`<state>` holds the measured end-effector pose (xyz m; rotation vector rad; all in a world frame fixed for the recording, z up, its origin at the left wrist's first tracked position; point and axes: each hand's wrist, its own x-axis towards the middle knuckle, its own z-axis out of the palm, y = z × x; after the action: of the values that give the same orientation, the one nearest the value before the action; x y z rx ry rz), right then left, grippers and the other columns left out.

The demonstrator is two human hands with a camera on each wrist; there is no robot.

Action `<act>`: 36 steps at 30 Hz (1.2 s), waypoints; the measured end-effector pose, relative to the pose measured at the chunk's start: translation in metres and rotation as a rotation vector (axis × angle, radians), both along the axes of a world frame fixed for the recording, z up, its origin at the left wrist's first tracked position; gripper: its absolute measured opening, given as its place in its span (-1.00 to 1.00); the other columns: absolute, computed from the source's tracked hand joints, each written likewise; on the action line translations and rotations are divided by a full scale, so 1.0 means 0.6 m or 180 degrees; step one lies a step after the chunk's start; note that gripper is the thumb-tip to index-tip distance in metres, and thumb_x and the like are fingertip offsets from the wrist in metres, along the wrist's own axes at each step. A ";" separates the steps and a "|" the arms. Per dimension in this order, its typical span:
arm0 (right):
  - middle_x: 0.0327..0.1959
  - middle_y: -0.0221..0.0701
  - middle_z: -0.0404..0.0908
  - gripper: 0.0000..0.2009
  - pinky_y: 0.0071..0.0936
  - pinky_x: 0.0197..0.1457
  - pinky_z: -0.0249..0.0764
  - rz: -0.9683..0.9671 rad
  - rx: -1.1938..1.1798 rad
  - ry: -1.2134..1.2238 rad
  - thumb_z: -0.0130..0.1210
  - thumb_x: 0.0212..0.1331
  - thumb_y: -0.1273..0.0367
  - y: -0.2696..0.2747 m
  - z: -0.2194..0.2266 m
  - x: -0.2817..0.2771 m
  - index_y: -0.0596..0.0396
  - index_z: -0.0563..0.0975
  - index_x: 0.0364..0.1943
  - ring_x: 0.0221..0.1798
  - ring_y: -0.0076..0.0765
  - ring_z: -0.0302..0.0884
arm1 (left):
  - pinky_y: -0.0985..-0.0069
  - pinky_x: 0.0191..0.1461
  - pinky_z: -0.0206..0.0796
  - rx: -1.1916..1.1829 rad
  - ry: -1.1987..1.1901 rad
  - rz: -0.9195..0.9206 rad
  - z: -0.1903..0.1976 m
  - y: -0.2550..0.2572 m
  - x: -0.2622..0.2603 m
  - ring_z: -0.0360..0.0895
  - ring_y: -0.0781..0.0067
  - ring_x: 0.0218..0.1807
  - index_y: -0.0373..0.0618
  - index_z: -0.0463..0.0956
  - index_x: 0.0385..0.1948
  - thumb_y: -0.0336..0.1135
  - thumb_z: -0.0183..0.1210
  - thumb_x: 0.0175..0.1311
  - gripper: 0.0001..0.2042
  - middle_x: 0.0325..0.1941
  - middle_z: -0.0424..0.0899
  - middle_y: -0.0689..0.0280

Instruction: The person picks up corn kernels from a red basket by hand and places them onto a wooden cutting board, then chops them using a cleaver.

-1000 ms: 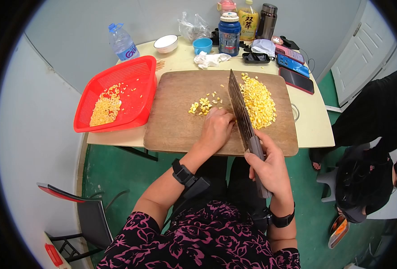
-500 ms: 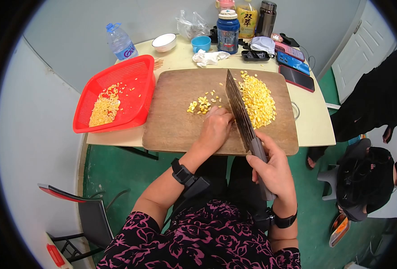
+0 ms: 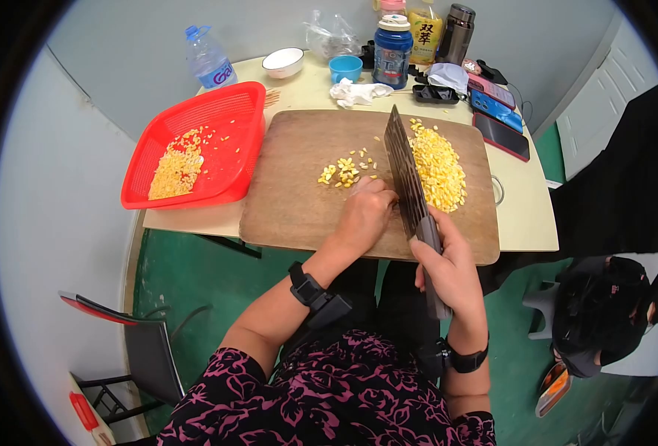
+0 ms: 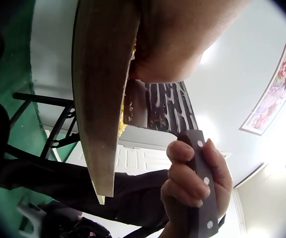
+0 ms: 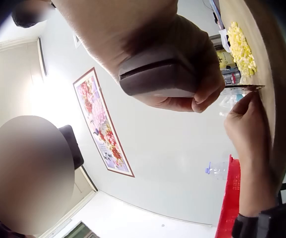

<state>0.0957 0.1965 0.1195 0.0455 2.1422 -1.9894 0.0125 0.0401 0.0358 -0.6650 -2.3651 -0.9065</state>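
My right hand (image 3: 451, 260) grips the dark handle of a cleaver (image 3: 409, 175), fingers and thumb wrapped round it. The broad blade stands edge-down, close over the wooden cutting board (image 3: 299, 208). Just left of the blade my left hand (image 3: 367, 212) rests on the board with curled fingers, the fingertips right beside the steel. What they hold is hidden, so I cannot tell. A small scatter of yellow corn kernels (image 3: 344, 172) lies beyond the left hand. To the right of the blade spreads a larger pile of kernels (image 3: 440, 167).
A red plastic basket (image 3: 254, 134) with kernels in it stands left of the board. Behind are a white bowl (image 3: 283, 63), a blue cup (image 3: 345, 68), a blue jar (image 3: 393, 56) and a black tray (image 3: 434, 94). Phones (image 3: 501, 136) lie at the right. Another person (image 3: 596, 178) is beside the table.
The head view has shifted slightly, moving the table in the picture. My hands and the cleaver keep nearly the same place over the board. The dark-clothed person at right has come closer to the table.
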 end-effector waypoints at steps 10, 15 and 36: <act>-0.53 -0.42 0.43 -0.48 -0.60 -0.69 0.30 -0.0674 -0.0183 0.0337 0.05 0.10 0.51 0.000 -0.003 -0.040 0.26 0.27 0.21 -0.72 -0.58 0.36 | 0.34 -0.14 0.32 0.0122 0.0231 0.0024 -0.007 0.006 0.001 0.47 0.14 -0.27 -0.24 0.61 -0.39 -0.54 0.19 -0.03 -0.86 -0.43 0.56 0.19; -0.46 -0.40 0.45 -0.48 -0.62 -0.69 0.31 -0.0313 -0.0509 0.0269 0.06 0.10 0.54 0.018 0.008 -0.015 0.30 0.26 0.21 -0.70 -0.59 0.38 | 0.31 -0.10 0.31 0.0314 0.0028 0.0454 0.000 -0.039 -0.009 0.47 0.12 -0.22 -0.21 0.63 -0.43 -0.50 0.21 0.00 -0.91 -0.38 0.58 0.18; -0.38 -0.39 0.46 -0.49 -0.64 -0.66 0.33 -0.0185 -0.0642 -0.0002 0.04 0.12 0.58 0.020 -0.005 0.008 0.30 0.26 0.21 -0.67 -0.61 0.38 | 0.27 -0.14 0.31 -0.0081 -0.0152 0.0528 0.034 -0.063 -0.006 0.48 0.05 -0.27 -0.23 0.57 -0.55 -0.49 0.22 -0.04 -0.96 -0.45 0.58 0.13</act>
<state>0.1004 0.2087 0.1163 0.0768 1.9498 -2.2271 0.0092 0.0023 0.0561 -0.4534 -2.4358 -0.8295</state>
